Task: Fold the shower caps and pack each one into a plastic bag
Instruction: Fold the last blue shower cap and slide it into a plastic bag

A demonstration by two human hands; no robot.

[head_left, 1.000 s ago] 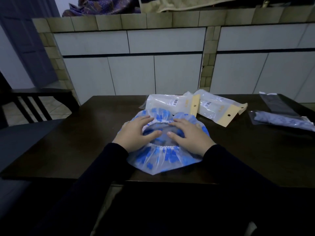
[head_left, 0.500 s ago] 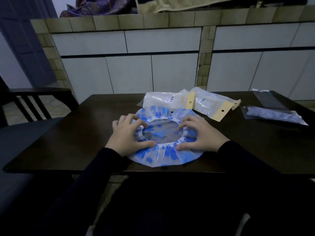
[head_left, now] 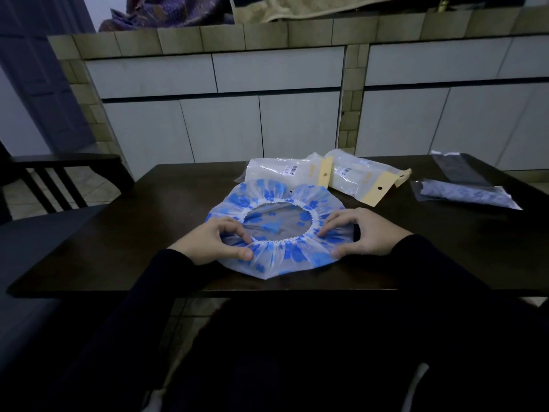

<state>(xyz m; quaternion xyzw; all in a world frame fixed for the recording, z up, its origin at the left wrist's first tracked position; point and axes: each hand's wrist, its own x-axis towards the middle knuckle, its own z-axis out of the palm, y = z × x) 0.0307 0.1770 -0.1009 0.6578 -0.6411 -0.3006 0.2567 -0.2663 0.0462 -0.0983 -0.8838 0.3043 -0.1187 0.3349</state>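
Note:
A clear shower cap [head_left: 294, 253] with blue flower prints lies spread open on the dark table [head_left: 124, 233], its white elastic ring facing up. My left hand [head_left: 208, 240] pinches the cap's near left rim between thumb and fingers. My right hand [head_left: 361, 234] pinches the near right rim the same way. Beyond the cap lie two white plastic bags [head_left: 353, 179] with tan header strips, overlapping each other.
At the table's far right lie a packed clear bag [head_left: 463, 193] with a dark-patterned cap and a flat dark bag [head_left: 454, 169]. A dark chair [head_left: 53, 179] stands at the left. White cabinet doors [head_left: 222, 129] rise behind the table.
My hands slid from the cap's centre outward and toward me, stretching the elastic ring wider. Both now pinch the near rim instead of pressing flat on top.

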